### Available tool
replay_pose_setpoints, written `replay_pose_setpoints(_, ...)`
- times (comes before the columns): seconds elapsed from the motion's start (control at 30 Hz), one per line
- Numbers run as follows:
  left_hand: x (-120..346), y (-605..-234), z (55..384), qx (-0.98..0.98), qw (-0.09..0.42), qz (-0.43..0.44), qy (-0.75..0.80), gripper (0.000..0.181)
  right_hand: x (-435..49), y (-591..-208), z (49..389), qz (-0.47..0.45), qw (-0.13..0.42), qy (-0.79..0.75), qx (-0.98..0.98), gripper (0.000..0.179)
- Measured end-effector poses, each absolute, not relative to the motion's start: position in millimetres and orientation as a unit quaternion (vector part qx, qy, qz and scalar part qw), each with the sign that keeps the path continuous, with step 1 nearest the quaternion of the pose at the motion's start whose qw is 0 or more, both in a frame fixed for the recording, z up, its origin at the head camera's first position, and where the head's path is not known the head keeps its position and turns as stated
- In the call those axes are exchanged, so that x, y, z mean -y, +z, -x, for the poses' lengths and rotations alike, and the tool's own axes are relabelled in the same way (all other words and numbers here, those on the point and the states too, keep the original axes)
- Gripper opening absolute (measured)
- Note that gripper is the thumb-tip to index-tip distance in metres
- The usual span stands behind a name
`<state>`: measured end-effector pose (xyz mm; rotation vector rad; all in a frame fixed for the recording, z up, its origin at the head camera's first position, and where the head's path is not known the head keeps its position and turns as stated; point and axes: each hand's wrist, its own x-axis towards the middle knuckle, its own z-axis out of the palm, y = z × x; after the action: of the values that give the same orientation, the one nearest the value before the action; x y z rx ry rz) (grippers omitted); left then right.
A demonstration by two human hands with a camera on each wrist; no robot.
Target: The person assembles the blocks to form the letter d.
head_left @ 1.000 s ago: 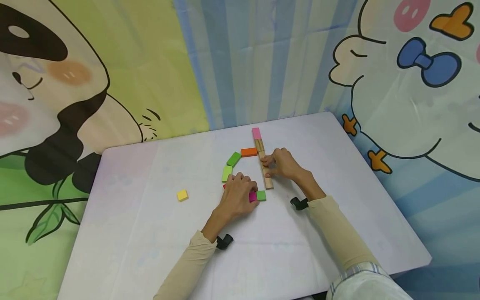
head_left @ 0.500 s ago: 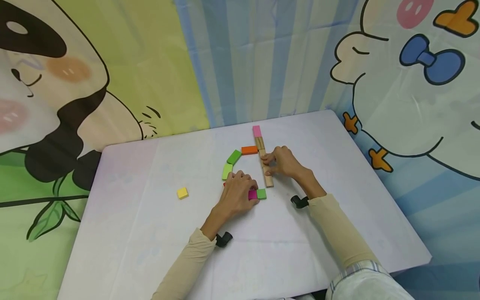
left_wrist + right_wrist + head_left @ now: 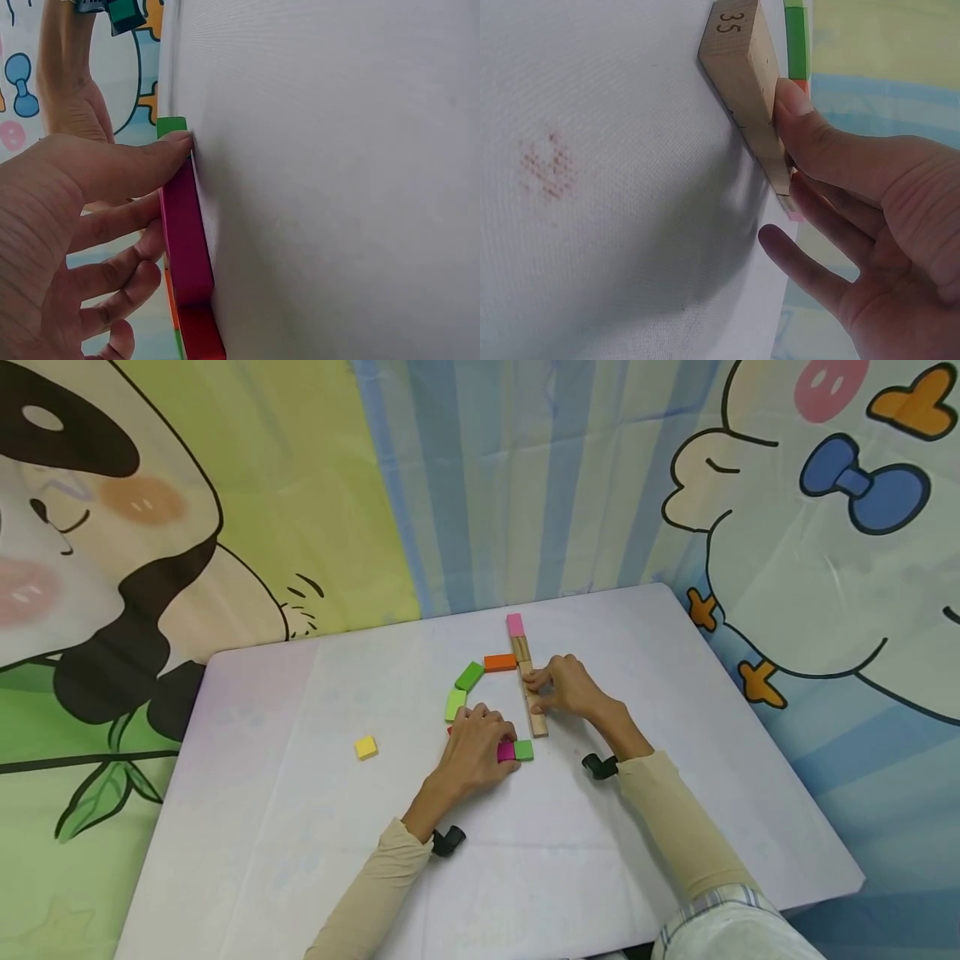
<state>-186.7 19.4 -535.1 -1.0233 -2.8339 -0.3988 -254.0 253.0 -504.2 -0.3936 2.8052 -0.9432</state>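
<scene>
My left hand [image 3: 471, 743] grips a magenta block [image 3: 186, 232], thumb along its near side by a small green block [image 3: 523, 750]. The other fingers curl over the far side, partly covering it. A red block [image 3: 201, 336] abuts the magenta one. My right hand [image 3: 572, 686] holds a plain wooden block [image 3: 746, 71] marked 35, thumb and fingertips on it; its little finger hangs apart. This block lies in a straight line with another wooden block [image 3: 521, 649] and a pink block [image 3: 514, 625]. A lime block [image 3: 455, 704], a green block [image 3: 469, 676] and an orange block [image 3: 499, 663] form a curve left of it.
A yellow block [image 3: 366, 747] lies alone to the left on the white table [image 3: 300, 860]. Printed fabric walls [image 3: 495, 485] stand behind the table's far edge. A reddish stain [image 3: 549, 165] marks the cloth in the right wrist view.
</scene>
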Motion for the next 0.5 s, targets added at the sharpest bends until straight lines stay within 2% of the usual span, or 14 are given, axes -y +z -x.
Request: replay_pose_setpoints(0.5,-16.4,-536.8,187.8,0.932,0.051,0.334,-0.129,0.034,-253.0,-505.4,254.2,0.127,0.083,-0.318,-0.936,0.051)
